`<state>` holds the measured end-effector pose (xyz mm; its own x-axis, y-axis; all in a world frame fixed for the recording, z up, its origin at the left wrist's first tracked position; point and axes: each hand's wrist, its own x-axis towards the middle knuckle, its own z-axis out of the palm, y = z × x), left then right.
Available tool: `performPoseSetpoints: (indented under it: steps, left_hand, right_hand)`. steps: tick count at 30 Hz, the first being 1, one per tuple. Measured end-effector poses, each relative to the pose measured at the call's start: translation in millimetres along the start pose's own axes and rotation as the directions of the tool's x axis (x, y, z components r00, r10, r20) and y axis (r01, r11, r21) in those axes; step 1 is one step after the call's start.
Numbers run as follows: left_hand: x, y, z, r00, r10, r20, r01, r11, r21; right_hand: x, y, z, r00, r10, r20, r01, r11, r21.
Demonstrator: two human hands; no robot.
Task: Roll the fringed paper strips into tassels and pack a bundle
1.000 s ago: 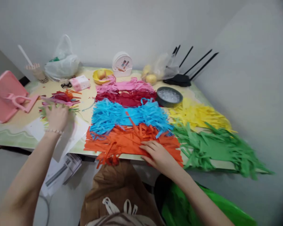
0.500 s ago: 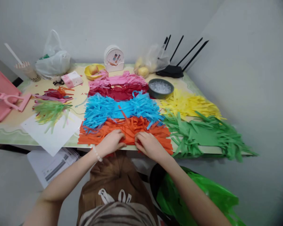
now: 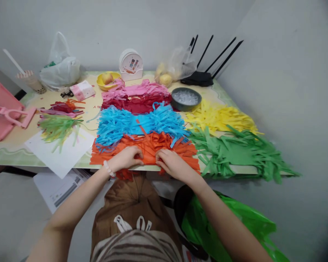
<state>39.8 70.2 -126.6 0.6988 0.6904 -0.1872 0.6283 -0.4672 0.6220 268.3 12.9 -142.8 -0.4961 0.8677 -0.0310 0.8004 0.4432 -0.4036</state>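
Observation:
An orange fringed sheet [image 3: 149, 157] lies along the table's front edge, with some strips hanging over it. My left hand [image 3: 129, 157] is closed on its near edge left of centre, thumb and fingers pinched together. A short way to the right, my right hand [image 3: 170, 161] pinches the same edge. Behind the orange sheet is a blue fringed sheet [image 3: 145, 120], then a dark red one [image 3: 136, 105] and a pink one [image 3: 144, 88]. Green [image 3: 237, 150] and yellow [image 3: 221, 118] fringed sheets spread out at the right.
A dark bowl [image 3: 180, 106] of clear pieces stands behind the blue sheet. At left are loose coloured strips [image 3: 58, 125], white paper [image 3: 61, 156] and a pink stand [image 3: 5, 112]. A black router [image 3: 198, 78] sits at the back right. Below the table hangs a green bag [image 3: 229, 222].
My left hand has shifted slightly left, so the gap between my hands is a little wider. More orange strips show hanging below the table edge. The view has shifted slightly.

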Motion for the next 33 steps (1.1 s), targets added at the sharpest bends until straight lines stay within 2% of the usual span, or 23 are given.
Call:
performPoseSetpoints:
  steps: [10,24,27,31,33]
  left_hand:
    - [-1,1,5,1.0,0.001,0.012,-0.002,0.999,0.049]
    - [0,-4,-1,1.0,0.009,-0.013,-0.01,1.0,-0.02]
    - [-1,-5,1,0.998,0.016,-0.062,-0.016,1.0,-0.01]
    - [-6,1,4,0.975,0.012,-0.223,-0.011,1.0,0.006]
    - [-10,7,5,0.944,0.016,-0.33,-0.013,1.0,0.012]
  right_hand:
    - [9,-1,-2,0.999,0.044,0.014,-0.045,0.999,0.014]
    - [14,3,-5,0.998,0.059,0.008,-0.059,0.996,0.068]
    - [7,-3,-12,0.999,0.054,-0.007,-0.054,0.996,0.065]
    - [-11,-34,-11,0.968,-0.026,-0.25,0.036,0.999,0.037]
    - [-12,-53,0,0.953,-0.109,-0.284,0.128,0.991,0.048]
